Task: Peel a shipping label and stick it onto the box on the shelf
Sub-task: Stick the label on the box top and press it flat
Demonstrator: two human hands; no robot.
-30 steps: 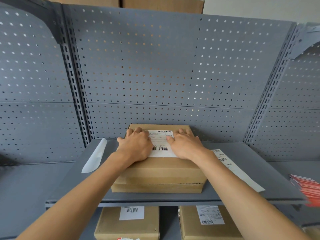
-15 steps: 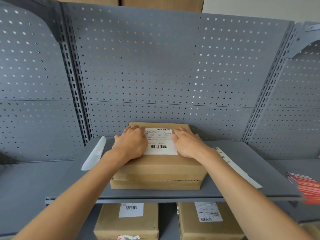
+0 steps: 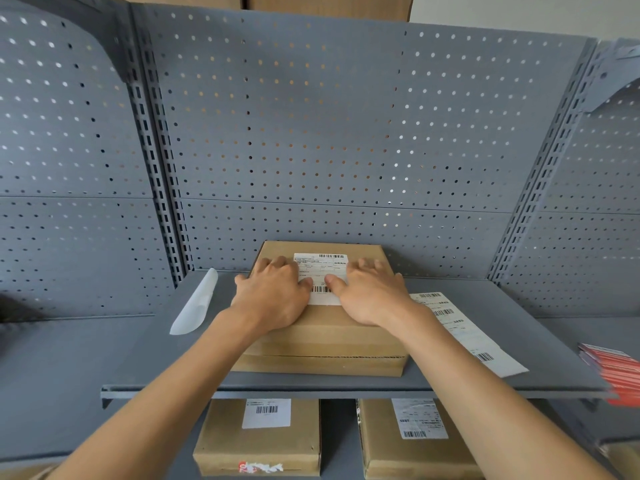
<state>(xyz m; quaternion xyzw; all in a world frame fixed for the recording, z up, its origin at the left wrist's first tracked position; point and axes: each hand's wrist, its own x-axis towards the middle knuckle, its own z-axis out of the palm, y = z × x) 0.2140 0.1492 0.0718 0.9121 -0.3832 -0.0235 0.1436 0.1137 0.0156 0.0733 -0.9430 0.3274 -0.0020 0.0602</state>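
Observation:
A brown cardboard box (image 3: 322,344) rests on the grey shelf (image 3: 145,358). A white shipping label (image 3: 322,268) with barcodes lies flat on the box top. My left hand (image 3: 273,296) lies palm down on the label's left part, fingers spread. On the label's right part my right hand (image 3: 370,292) presses flat in the same way. The two thumbs nearly meet over the lower barcode. Neither hand grips anything. The label's outer edges are hidden under the hands.
A curled white backing sheet (image 3: 195,303) lies on the shelf to the left of the box. A strip of further labels (image 3: 464,334) lies to the right. Two labelled boxes (image 3: 259,434) sit on the shelf below. Red packets (image 3: 616,372) lie at the far right. Perforated panel behind.
Both hands slid apart to the label's sides half a second ago, then came back inward; the thumbs now almost touch over the lower barcode.

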